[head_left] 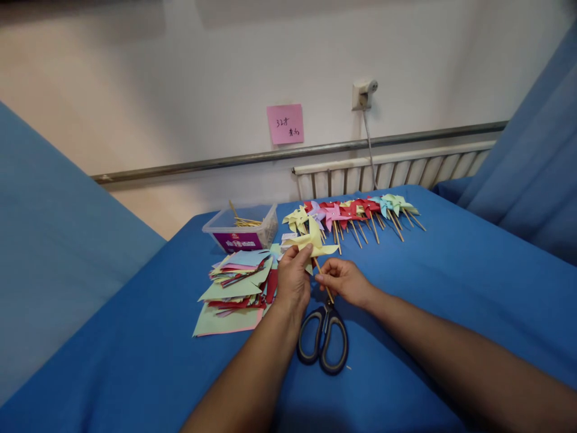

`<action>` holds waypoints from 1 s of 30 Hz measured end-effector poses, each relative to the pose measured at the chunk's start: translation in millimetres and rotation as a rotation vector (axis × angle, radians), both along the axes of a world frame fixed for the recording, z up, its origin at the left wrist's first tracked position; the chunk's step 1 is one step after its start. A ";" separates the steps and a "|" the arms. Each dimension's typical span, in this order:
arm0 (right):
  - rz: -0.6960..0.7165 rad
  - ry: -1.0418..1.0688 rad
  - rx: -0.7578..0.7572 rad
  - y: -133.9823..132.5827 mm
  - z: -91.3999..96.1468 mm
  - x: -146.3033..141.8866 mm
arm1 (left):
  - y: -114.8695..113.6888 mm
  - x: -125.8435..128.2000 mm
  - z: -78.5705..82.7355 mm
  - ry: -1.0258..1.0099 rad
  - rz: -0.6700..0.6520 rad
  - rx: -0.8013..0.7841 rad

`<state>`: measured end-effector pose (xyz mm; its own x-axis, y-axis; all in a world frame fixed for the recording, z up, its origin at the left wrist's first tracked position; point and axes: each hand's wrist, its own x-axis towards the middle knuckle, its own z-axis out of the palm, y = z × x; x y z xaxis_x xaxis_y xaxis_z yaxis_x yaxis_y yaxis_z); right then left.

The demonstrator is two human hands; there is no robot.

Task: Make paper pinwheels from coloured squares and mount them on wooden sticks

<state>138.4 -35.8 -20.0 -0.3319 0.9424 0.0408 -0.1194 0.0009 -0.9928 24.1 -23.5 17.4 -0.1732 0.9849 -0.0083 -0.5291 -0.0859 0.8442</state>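
A pale yellow paper pinwheel [321,245] on a thin wooden stick is held up over the middle of the table. My left hand [295,270] is closed on its paper blades, with the thumb near the centre. On the stick [325,279], just below the blades, the fingers of my right hand [345,280] are pinched. Dark-handled scissors [323,338] lie under the hands, handles toward me; their blades are mostly hidden. Left of my left hand rises a stack of coloured paper [234,300], in green, red, blue and pink.
A clear plastic box [241,228] with wooden sticks stands behind the paper stack. Several finished pinwheels [347,213] lie in a row at the back right. Blue cloth [428,307] covers the table. Behind are a radiator [396,168] and a plugged-in cable [368,141].
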 end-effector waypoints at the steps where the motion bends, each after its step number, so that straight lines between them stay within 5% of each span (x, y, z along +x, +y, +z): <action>1: 0.003 -0.001 -0.006 -0.4 0.3 -0.2 | 0.4 -0.2 -0.2 0.003 0.003 -0.001; 17: 0.087 -0.044 -0.023 1.3 -11.2 -5.0 | 15.0 -21.5 2.2 -0.051 0.163 -0.021; 30: -0.044 -0.250 0.067 9.0 -25.7 -9.6 | 21.9 -30.3 4.1 -0.047 0.256 -0.007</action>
